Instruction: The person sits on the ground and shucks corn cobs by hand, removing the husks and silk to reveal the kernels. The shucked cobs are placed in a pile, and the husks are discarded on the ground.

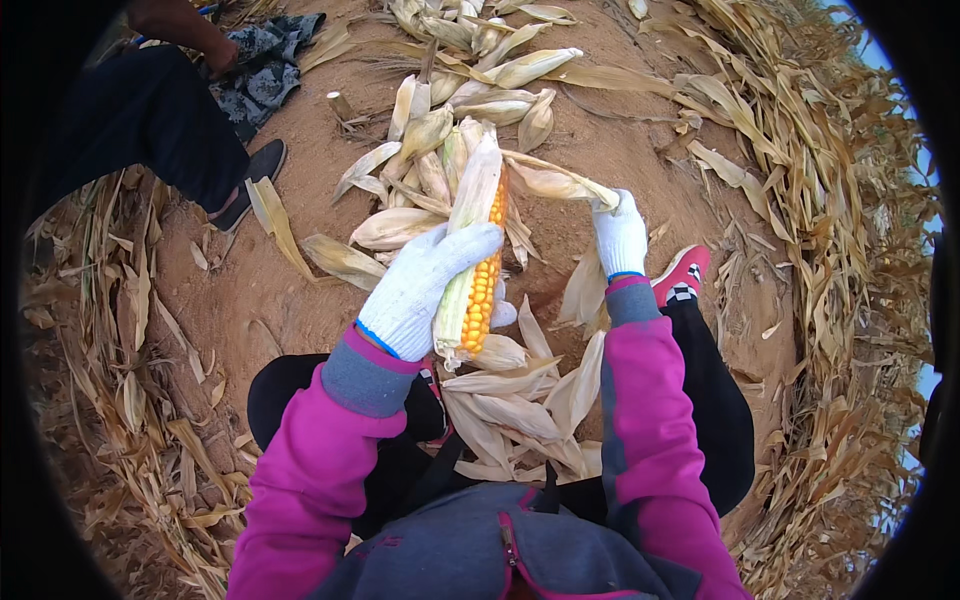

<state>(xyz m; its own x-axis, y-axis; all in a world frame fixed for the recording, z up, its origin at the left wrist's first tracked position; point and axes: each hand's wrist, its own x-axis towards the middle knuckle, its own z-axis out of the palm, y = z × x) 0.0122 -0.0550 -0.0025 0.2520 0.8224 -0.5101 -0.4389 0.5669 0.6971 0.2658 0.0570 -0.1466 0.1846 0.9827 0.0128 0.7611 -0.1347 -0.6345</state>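
Note:
My left hand (435, 285), in a white knit glove, grips a partly husked ear of corn (484, 300). Yellow kernels show along its right side, while pale husk still covers the left side. My right hand (621, 232), gloved the same way, is closed on the tip of a dry corn husk (551, 180) that stretches from near the top of the ear. Under and beyond the ear lie unhusked ears of corn (401, 227) in a pile. Loose husks (510, 416) are heaped on the ground between my legs.
Dry corn stalks (817, 187) line the right side, and more stalks (127, 405) lie at the left. At the upper left is another person's leg (165, 120) with a dark shoe (266, 161), beside a camouflage cloth (262, 75). A cut stub (340, 105) stands in the soil.

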